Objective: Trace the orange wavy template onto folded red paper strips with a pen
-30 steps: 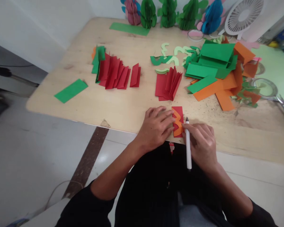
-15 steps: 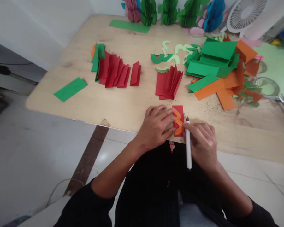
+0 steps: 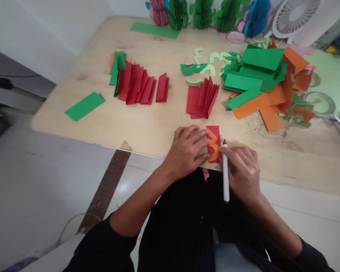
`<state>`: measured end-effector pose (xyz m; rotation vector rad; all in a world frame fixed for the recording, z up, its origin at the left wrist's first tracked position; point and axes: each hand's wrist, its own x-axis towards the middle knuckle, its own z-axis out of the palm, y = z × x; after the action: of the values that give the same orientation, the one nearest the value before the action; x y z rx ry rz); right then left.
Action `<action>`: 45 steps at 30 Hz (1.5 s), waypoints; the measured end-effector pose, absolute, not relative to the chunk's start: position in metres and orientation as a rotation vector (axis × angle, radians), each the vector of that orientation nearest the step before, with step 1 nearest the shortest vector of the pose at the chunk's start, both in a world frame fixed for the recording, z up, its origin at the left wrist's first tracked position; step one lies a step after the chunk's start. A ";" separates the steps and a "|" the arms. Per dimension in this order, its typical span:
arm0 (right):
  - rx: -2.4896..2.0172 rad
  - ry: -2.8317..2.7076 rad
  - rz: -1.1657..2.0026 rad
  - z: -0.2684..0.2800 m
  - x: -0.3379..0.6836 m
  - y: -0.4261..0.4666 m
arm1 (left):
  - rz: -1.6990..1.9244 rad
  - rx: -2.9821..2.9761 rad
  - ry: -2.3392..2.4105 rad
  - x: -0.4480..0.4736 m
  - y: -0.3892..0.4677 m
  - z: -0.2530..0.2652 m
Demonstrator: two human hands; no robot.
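Right grip (image 3: 242, 172) (white pen (image 3: 226, 175) held) meets the orange cutout's (image 3: 214, 145) right edge.

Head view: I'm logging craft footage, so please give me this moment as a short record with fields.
left hand: touching the left edge of the wavy orange paper cutout
right hand: holds the slim white pen, dark tip pointing forward
under cutout: rectangular red paper piece
just beyond: folded red paper strips
right side: pile of green and orange paper rectangles
back: round white fan

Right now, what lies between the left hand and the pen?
The head view shows red paper bearing an orange cutout, and fingertips of the right hand.
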<state>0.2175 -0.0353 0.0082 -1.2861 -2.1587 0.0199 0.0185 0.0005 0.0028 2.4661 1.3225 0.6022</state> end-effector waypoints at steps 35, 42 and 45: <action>-1.233 -2.169 0.007 0.007 0.214 -0.039 | 0.660 2.451 1.284 0.019 -0.005 0.013; -1.233 -2.164 -0.007 0.009 0.212 -0.039 | 0.664 2.427 1.276 0.019 -0.005 0.012; -1.247 -2.139 0.024 0.009 0.212 -0.039 | 0.680 2.420 1.272 0.019 -0.005 0.010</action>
<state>0.2118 -0.0391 0.0091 -1.2467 -2.1393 0.0238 0.0186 -0.0045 0.0104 2.4202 1.2724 0.6804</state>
